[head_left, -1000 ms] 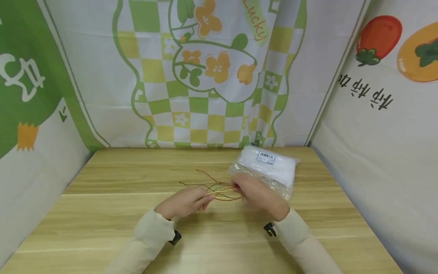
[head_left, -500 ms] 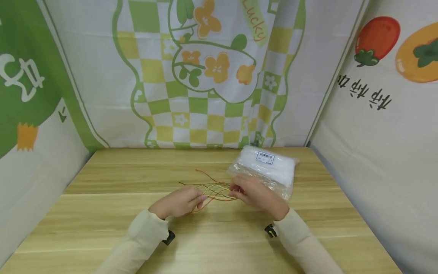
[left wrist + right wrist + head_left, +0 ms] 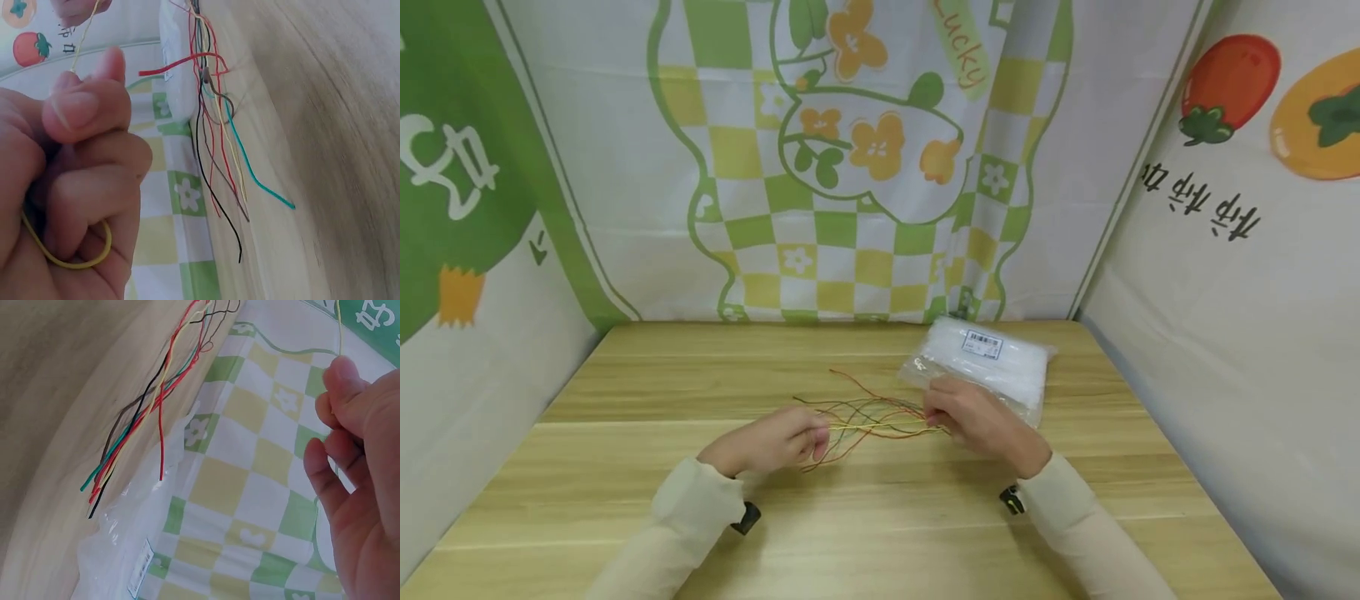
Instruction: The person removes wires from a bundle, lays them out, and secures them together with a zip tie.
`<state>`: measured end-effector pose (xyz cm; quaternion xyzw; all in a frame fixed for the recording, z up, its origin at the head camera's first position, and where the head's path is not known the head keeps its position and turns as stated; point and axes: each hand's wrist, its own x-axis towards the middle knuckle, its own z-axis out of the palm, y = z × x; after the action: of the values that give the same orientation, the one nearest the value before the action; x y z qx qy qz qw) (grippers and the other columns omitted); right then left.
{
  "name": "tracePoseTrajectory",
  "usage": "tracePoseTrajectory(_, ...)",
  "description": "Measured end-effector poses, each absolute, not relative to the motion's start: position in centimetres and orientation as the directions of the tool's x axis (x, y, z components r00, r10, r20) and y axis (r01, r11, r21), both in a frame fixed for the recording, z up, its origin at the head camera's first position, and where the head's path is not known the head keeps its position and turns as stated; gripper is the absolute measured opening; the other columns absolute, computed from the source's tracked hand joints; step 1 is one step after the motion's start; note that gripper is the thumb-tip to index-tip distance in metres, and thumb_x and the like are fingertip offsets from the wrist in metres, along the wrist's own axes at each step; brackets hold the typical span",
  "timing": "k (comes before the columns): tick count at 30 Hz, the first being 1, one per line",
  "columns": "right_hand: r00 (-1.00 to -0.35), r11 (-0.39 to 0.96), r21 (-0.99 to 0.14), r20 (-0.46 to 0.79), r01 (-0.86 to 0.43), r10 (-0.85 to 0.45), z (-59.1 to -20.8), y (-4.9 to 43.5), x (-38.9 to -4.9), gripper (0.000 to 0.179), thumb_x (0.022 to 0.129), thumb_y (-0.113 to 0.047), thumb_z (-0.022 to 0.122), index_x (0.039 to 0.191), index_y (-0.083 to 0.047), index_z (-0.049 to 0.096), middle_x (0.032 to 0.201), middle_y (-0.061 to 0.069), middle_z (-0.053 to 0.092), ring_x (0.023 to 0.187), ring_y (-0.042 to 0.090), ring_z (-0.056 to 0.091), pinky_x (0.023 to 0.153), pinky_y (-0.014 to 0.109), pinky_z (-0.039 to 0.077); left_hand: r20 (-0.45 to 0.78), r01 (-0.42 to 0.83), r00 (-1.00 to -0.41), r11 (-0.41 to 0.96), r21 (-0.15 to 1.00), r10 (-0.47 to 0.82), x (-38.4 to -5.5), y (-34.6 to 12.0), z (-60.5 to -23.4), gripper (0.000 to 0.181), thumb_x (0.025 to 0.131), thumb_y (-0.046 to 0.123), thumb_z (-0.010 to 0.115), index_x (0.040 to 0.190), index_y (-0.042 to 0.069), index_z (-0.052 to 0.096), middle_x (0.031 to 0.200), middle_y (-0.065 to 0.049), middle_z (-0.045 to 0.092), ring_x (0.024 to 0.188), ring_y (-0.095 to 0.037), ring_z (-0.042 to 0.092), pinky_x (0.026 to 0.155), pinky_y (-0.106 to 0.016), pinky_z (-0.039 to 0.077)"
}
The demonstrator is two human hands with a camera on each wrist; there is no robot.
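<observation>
A thin yellow wire (image 3: pixel 874 427) is stretched nearly straight between the two hands. My left hand (image 3: pixel 775 440) pinches it between thumb and index finger. In the left wrist view, a slack loop of the same yellow wire (image 3: pixel 81 265) hangs below the curled fingers. At the other end, the fingertips of my right hand (image 3: pixel 973 417) pinch the wire. Beneath the taut wire, a loose bundle of wires (image 3: pixel 215 125) in red, black, teal, brown and pale yellow lies on the table, crossing one another.
A clear plastic bag (image 3: pixel 985 354) with white contents and a barcode label lies just behind my right hand. The wooden table (image 3: pixel 700 367) ends at a patterned cloth (image 3: pixel 857 250) at the back. More printed cloth hangs on both sides.
My left hand has moved left, and the right hand slightly right. The yellow strand, which bowed between them half a second ago, is now pulled straight.
</observation>
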<state>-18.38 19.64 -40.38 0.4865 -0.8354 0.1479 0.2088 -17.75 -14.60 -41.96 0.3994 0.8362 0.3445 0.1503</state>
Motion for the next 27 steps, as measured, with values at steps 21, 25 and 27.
tracePoseTrajectory(21,-0.444,0.523,0.051,0.463,-0.851,-0.767,-41.7,21.7,-18.8,0.022,0.087,-0.001,0.081,0.08,-0.014,0.065,0.078,-0.003,0.052,0.073,0.011,0.052,0.069,0.027,0.052,-0.028,0.564,-0.712,0.594,0.574,0.702,-16.5,-19.5,-42.4,0.045,0.116,0.016,0.039,0.075,0.014,0.059,0.053,0.015,0.044,0.048,0.0,0.043,0.066,-0.023,0.047)
tracePoseTrajectory(25,-0.466,0.54,0.041,0.452,-0.841,-0.76,-41.8,22.0,-18.8,0.022,0.088,0.001,0.08,0.08,-0.013,0.065,0.078,-0.004,0.054,0.073,0.01,0.054,0.069,0.027,0.053,0.018,0.594,-0.736,0.633,0.496,0.677,-16.4,-19.8,-42.3,0.043,0.112,0.008,0.042,0.073,0.018,0.057,0.053,0.016,0.04,0.047,0.001,0.04,0.062,-0.022,0.042)
tracePoseTrajectory(27,-0.496,0.559,0.019,0.439,-0.829,-0.749,-41.7,21.9,-18.7,0.022,0.088,0.002,0.078,0.081,-0.013,0.064,0.079,-0.004,0.057,0.074,0.011,0.057,0.071,0.028,0.054,0.069,0.626,-0.742,0.653,0.425,0.667,-16.5,-19.8,-42.4,0.042,0.105,-0.001,0.045,0.071,0.019,0.054,0.056,0.017,0.037,0.05,0.002,0.035,0.06,-0.02,0.037)
